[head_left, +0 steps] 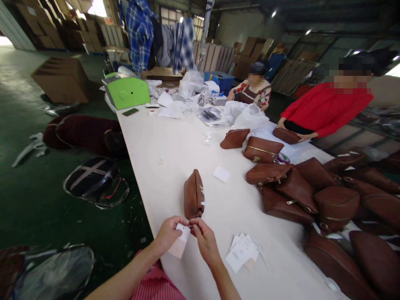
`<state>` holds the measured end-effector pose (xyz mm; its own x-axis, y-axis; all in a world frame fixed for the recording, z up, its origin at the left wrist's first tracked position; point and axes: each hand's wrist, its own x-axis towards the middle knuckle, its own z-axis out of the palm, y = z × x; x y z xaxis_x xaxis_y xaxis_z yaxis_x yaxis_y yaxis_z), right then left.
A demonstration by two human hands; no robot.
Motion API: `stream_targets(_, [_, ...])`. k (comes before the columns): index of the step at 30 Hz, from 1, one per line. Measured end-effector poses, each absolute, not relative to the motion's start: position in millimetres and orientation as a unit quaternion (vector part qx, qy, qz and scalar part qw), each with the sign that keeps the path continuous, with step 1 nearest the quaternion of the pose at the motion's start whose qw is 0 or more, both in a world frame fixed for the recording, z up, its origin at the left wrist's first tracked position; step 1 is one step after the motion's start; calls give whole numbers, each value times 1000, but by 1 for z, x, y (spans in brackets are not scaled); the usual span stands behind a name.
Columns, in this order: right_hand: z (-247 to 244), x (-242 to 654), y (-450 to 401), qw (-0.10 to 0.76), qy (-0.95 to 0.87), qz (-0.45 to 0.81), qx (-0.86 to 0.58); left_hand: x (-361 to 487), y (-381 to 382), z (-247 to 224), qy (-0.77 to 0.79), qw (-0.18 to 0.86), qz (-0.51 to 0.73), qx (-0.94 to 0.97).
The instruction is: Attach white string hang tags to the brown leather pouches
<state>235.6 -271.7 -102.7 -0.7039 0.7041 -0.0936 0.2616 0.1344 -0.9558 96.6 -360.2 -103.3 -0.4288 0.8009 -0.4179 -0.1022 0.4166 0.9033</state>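
Observation:
My left hand (170, 234) pinches a white paper tag (180, 246) by its upper part, over the near edge of the white table (165, 141). Close beside it on the right, my right hand (201, 235) has its fingertips pressed together at the tag's top corner, on what looks like a thin string. Just beyond both hands a brown bag (193, 195) stands on the table, with a small white piece at its right side. To the right of my right hand lies a loose pile of white tags (242, 253) with strings.
Many brown bags (289, 187) are heaped on the right. A white card (221, 174) lies mid-table. A green machine (129, 92) and plastic bags (250, 116) are at the far end. Two people sit or stand at the right; the one in red (331, 109) holds a bag.

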Motion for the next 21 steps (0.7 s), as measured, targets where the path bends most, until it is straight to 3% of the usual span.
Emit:
stream_targets(9, [-96,254,-266,250,-733,528,-349,97,-358,-109,705,481,465,235])
stream_targets(13, [-87,259,-266,262,-629,630,-374,102,-357,-110,696,512,448,230])
stream_targets(17, [-76,256,-268,222,-440,789,-367,110,-353,-104,668,546,448,235])
stream_targets(21, [-82,252,-275,217,-373,820,-376,121,-349,-92,649,520,472,293])
